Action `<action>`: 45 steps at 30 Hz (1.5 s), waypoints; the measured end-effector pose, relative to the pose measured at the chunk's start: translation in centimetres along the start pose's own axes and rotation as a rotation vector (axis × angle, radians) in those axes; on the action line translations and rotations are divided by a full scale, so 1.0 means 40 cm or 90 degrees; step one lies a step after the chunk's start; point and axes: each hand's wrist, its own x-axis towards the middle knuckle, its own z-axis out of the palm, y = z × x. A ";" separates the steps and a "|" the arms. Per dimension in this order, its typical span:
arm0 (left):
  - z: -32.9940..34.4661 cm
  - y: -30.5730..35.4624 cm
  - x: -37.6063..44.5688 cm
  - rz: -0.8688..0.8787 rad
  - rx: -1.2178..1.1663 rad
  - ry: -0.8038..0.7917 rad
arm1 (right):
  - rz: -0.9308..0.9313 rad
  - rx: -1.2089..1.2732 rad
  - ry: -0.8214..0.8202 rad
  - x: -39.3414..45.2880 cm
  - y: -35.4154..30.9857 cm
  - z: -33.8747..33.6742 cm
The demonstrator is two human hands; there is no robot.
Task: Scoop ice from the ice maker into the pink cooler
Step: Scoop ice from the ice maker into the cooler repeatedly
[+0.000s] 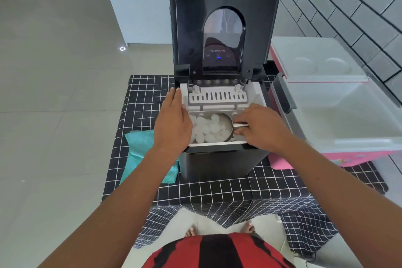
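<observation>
Pinching scoop [227,125] handle, right hand [261,128]

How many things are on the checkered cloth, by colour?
Black: 1, the ice maker
Pink: 2, the cooler and a flat pink thing
Teal: 1, the towel
Total: 4

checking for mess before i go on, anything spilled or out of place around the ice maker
No spill shows. The ice sits inside the ice maker basket with the metal scoop. The teal cloth lies rumpled beside it on the left, and the checked tablecloth hangs bunched at the front edge.
</observation>
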 end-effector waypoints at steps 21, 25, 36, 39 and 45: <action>-0.002 0.000 -0.003 -0.003 0.015 -0.002 | -0.005 0.087 0.102 -0.034 0.077 -0.034; -0.007 0.006 -0.001 0.000 0.047 -0.016 | -0.002 0.102 0.138 -0.040 0.099 -0.053; 0.033 0.153 0.025 0.078 0.091 0.060 | 0.073 0.206 0.146 -0.095 0.261 -0.135; 0.077 0.227 0.036 0.083 0.045 0.053 | 0.103 0.221 0.140 -0.124 0.332 -0.159; 0.209 0.419 0.048 0.139 -0.006 0.008 | 0.201 0.201 0.160 -0.198 0.533 -0.171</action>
